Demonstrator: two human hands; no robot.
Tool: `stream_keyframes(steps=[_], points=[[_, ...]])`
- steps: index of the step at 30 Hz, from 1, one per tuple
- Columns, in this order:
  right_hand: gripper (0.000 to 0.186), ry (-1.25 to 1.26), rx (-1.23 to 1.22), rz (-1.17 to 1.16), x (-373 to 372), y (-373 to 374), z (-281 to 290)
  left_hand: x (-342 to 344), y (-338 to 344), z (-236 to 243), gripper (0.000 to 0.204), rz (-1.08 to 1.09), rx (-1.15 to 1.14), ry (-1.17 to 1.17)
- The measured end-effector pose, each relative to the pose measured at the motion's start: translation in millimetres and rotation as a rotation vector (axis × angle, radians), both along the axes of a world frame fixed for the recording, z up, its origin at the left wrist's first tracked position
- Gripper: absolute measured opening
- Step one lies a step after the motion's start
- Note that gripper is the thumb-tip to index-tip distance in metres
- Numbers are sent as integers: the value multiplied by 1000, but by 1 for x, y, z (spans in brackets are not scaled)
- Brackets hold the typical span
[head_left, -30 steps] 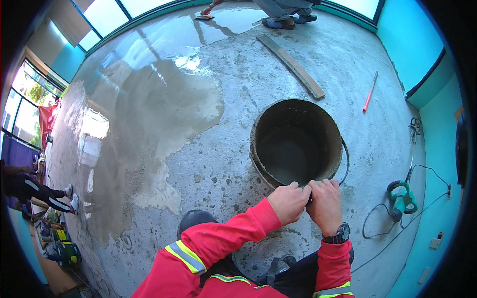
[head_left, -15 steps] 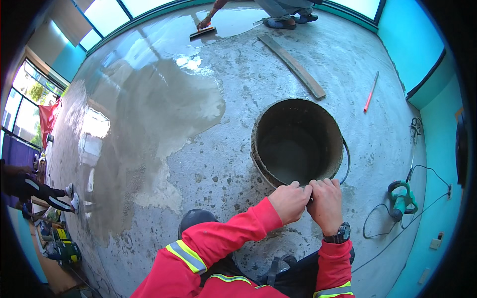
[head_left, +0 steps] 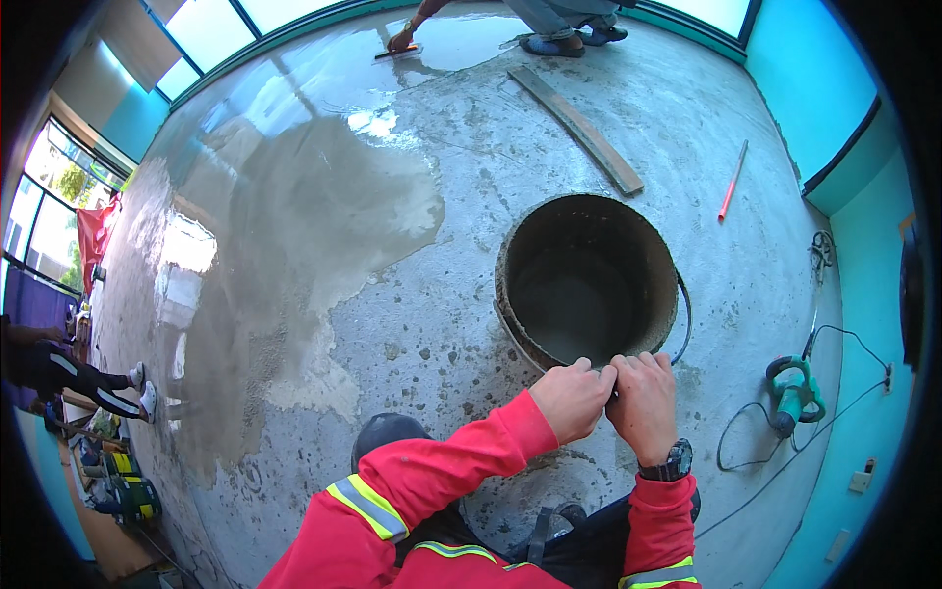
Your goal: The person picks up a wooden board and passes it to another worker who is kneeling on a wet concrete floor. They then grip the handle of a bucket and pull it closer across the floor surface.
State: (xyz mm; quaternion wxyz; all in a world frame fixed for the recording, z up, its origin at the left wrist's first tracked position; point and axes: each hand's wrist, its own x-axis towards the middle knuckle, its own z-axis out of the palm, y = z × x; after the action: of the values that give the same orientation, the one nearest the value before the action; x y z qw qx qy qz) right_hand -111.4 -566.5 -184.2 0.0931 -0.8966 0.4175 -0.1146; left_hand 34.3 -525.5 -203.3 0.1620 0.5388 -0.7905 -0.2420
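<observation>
A round, cement-crusted bucket (head_left: 520, 265) stands before me, with grey wet mix (head_left: 579, 299) low inside it. My left hand (head_left: 574, 401) and my right hand (head_left: 643, 404) are side by side at its near rim. Both are closed, fingers curled over the edge, and the thumb sides touch. The fingertips are partly hidden, along with whatever lies under the palms. A thin dark bucket handle (head_left: 689, 319) hangs down on the right side.
Wet screed (head_left: 324, 206) covers the floor at left and far left. At the far side a co-worker crouches, holding a trowel (head_left: 397, 52). A long board (head_left: 579, 133), a red-handled stick (head_left: 731, 187) and a green corded power tool (head_left: 795, 398) lie to the right. Another person's legs (head_left: 98, 383) are far left.
The co-worker's trowel has shifted slightly up and now shows nearly edge-on. My hands and the bucket have stayed where they were.
</observation>
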Motion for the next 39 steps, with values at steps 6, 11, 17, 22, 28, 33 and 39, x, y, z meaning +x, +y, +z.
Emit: stream_keyframes(steps=[6,11,17,22,28,33,39], points=[[7,12,-4,1,0,0,0,1,0,0,18,-2,-7,7],[6,13,-4,-3,0,0,0,1,0,1,19,-7,-16,8],[6,9,2,-5,0,0,0,0,-1,3,19,-8,17,7],[7,13,-1,3,0,0,1,0,-1,2,19,-3,11,11],[8,11,-8,1,0,0,0,0,-1,0,20,-4,28,5],[8,11,-9,3,0,0,0,0,0,3,20,2,27,9],[8,13,-12,3,0,0,1,1,0,2,19,-2,17,18]])
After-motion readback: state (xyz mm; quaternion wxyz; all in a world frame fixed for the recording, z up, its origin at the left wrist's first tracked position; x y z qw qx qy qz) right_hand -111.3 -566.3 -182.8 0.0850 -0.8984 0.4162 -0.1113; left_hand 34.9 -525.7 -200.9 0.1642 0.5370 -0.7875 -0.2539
